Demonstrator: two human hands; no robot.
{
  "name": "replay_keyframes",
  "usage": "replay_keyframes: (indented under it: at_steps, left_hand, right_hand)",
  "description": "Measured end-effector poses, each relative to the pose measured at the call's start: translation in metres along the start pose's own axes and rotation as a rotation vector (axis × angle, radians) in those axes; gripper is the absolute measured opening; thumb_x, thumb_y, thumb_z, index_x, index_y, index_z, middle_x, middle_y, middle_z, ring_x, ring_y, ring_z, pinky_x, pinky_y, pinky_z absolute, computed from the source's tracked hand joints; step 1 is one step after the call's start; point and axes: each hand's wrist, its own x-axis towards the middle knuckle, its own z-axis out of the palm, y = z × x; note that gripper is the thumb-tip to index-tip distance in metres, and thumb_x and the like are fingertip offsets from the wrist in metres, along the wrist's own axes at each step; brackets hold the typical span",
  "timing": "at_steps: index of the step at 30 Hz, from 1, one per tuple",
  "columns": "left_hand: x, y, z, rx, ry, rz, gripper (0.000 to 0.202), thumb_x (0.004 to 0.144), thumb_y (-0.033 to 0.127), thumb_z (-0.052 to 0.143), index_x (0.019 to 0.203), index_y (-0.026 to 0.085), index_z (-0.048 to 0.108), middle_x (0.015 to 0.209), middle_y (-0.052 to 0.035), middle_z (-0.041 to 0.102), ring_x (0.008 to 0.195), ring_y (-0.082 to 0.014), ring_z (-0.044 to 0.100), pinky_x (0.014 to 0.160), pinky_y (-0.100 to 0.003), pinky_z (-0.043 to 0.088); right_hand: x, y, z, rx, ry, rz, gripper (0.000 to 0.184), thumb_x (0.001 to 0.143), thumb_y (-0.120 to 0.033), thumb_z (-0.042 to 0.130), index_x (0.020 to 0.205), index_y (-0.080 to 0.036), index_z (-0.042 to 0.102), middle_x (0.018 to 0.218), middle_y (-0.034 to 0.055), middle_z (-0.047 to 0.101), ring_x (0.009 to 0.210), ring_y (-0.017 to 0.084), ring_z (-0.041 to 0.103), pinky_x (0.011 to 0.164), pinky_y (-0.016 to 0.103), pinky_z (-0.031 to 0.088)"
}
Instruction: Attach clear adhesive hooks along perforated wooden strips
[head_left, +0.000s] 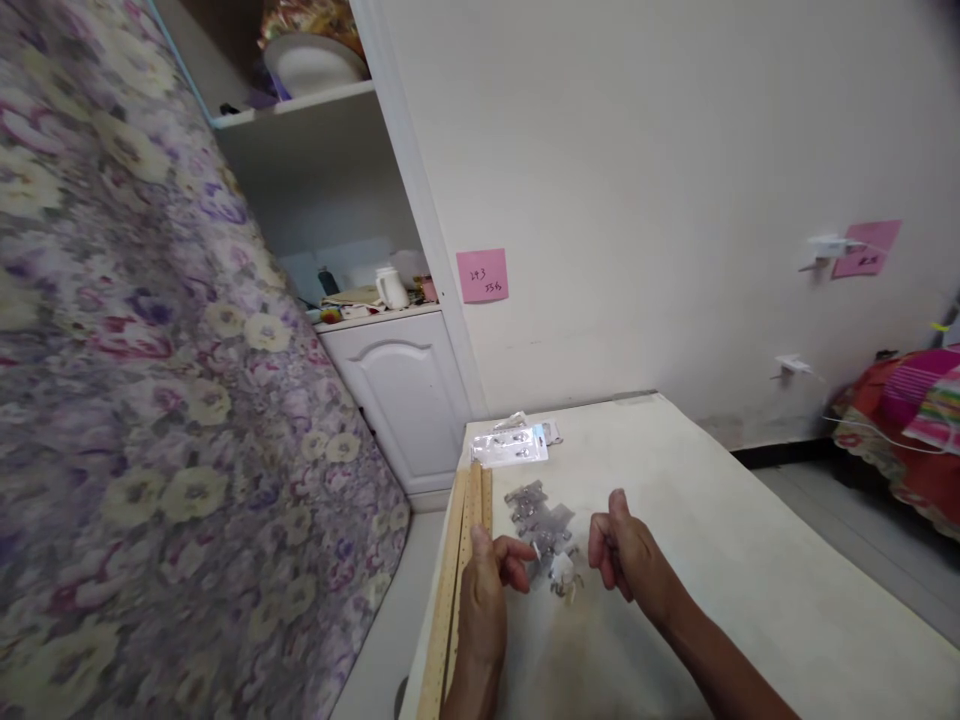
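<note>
My left hand (486,590) is over the left side of the white table, thumb raised and fingers curled inward. A small white spot shows at its fingertips; I cannot tell if it is a nail or a piece. My right hand (628,552) hovers to the right, its fingers folded and its thumb pointing up, with nothing visible in it. Between the hands lies a pile of small clear bags (541,520) with tiny shiny pieces. Nearest me in the pile is a small white piece (562,572) with thin metal-looking bits. Long wooden strips with small holes (452,570) run beside and partly behind my left hand.
Clear blister packs (511,445) lie at the back of the table (697,500), near the wall. A floral curtain (172,400) hangs at left beside a cabinet (401,390). Pink notes (482,276) and plugged-in chargers (792,365) are on the wall.
</note>
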Motion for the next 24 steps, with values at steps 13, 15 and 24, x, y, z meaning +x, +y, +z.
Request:
replay_keyframes:
  at_steps: [13,15,24]
  left_hand:
    - [0.001,-0.017,0.000,0.094,0.069,0.000,0.074,0.090,0.059,0.005,0.073,0.019,0.065,0.054,-0.0003,0.056,0.061,-0.0178,0.053,0.068,-0.030,0.039]
    - [-0.001,-0.026,-0.007,0.161,0.084,0.014,0.064,0.091,0.057,0.015,0.077,0.019,0.065,0.063,-0.0012,0.060,0.068,-0.0189,0.057,0.071,-0.030,0.041]
    - [-0.019,-0.113,-0.037,0.949,0.148,-0.246,0.042,0.085,0.051,0.038,0.111,0.021,0.051,0.112,-0.0100,0.058,0.108,-0.0264,0.053,0.083,-0.034,0.040]
  right_hand:
    - [0.004,0.014,0.003,0.024,-0.011,0.031,0.075,0.088,-0.067,0.009,0.052,-0.018,0.053,0.037,-0.0022,0.043,0.035,0.009,0.036,0.041,0.022,0.028]
    - [0.002,0.020,0.006,0.037,-0.039,0.044,0.076,0.088,-0.067,0.009,0.054,-0.018,0.055,0.037,-0.0026,0.043,0.034,0.009,0.037,0.040,0.021,0.028]
    - [-0.023,0.107,0.050,0.005,-0.285,0.222,0.052,0.086,-0.061,0.035,0.069,-0.016,0.056,0.044,-0.0047,0.049,0.031,0.006,0.039,0.034,0.017,0.025]
